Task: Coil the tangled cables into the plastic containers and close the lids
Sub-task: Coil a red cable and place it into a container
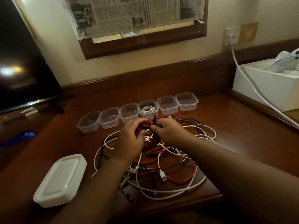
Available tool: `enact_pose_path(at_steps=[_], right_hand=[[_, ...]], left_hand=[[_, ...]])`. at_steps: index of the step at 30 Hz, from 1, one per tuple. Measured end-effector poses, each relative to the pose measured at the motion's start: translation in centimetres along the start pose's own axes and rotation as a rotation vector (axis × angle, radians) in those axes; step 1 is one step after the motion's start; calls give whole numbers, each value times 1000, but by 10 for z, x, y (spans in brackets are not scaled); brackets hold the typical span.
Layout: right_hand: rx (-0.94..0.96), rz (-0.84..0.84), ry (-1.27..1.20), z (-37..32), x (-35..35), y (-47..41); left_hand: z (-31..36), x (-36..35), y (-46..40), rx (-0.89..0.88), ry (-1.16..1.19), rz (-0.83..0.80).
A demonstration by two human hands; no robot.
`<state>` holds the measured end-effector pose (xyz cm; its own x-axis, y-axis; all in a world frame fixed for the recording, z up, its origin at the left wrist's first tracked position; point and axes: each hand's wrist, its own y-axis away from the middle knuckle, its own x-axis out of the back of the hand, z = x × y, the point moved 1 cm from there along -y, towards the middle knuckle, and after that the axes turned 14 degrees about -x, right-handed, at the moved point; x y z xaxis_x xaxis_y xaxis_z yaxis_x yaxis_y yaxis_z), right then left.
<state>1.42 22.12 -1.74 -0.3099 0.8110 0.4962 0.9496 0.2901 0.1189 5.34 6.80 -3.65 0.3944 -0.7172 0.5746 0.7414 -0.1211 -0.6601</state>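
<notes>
A tangle of white, black and red cables point(161, 160) lies on the wooden desk point(226, 120). My left hand point(129, 139) grips a coil of red cable point(145, 126) just above the pile. My right hand point(168, 131) pinches that cable's black end point(154, 121), which sticks upward. Several clear plastic containers point(129, 113) stand in a row behind the pile. One of them holds a coiled white cable point(148, 109); the others look empty. A stack of white lids point(61, 180) sits at the front left.
A dark TV screen point(21, 62) stands at the left. A white box point(267, 88) sits at the right, with a white cord point(252, 81) running from a wall socket point(232, 36) across it. A framed board with newspaper point(139, 21) hangs on the wall.
</notes>
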Motion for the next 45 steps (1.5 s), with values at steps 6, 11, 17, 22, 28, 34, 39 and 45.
enact_pose_path(at_steps=[6,11,17,22,28,34,39,45], right_hand=[[98,254,-163,23,-4,-14],[3,352,-236,40,-7,-35],[49,265,-83,47,-11,-78],[166,153,288,51,-21,-103],[157,47,165,63,-20,-114],[57,24,96,66,-21,-113],[59,19,266,64,-15,-106],[134,-18,251,63,-11,-105]], left_hand=[[-7,-32,-1,164,191,34],[-20,-54,-12,247,227,5],[-48,-58,-31,319,118,-28],[-72,-61,-30,410,98,13],[-78,-67,-25,597,330,-44],[-75,-72,-22,402,223,63],[-73,-72,-20,298,166,101],[-75,-70,-20,380,276,105]])
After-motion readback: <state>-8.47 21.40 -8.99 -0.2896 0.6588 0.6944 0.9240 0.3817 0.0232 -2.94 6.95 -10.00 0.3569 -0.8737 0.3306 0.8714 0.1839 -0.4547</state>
